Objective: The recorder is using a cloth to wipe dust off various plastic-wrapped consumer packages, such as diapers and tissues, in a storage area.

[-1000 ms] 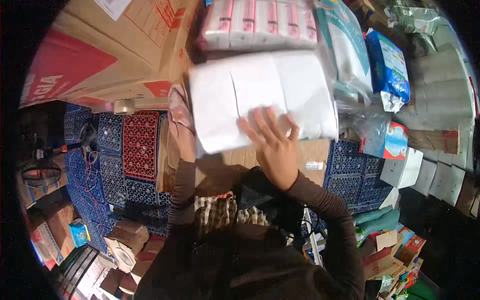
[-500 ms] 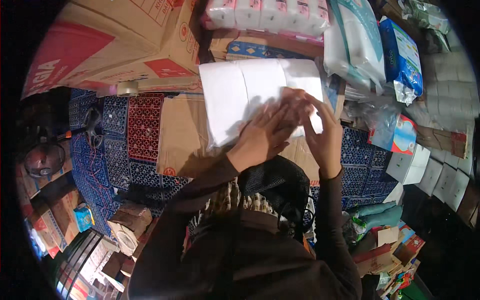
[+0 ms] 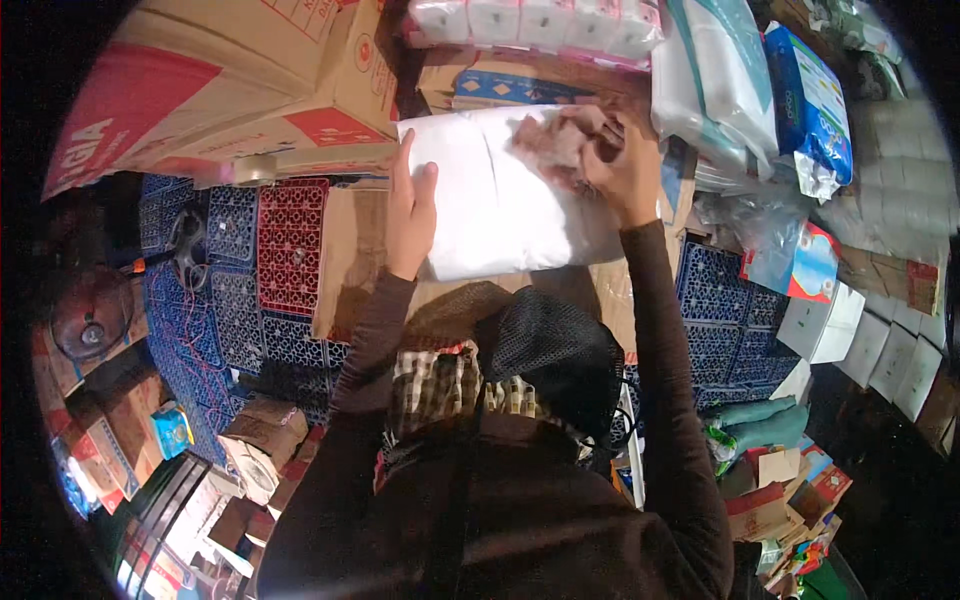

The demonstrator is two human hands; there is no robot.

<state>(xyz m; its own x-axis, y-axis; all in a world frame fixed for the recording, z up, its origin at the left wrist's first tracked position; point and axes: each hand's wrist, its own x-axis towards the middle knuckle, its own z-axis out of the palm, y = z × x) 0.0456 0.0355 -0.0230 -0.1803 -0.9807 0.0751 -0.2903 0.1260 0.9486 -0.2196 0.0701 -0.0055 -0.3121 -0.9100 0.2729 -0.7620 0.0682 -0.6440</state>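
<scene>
A white pack of folded paper, divided by faint seams and shiny like wrapped plastic, lies on the cardboard before me. My left hand grips its left edge, thumb on the top face and fingers along the side. My right hand is closed on a crumpled brownish cloth, pressed against the pack's upper right part. The cloth's fingertip end is partly hidden by the hand.
Large cardboard boxes rise at the far left. Pink-trimmed tissue packs, clear-wrapped white bundles and a blue package stand beyond. Blue plastic crates and a red one are at left, near a fan.
My left hand has moved from the middle of the pack to its left edge. My right hand has carried the cloth up and away from me. The pack has shifted slightly away.
</scene>
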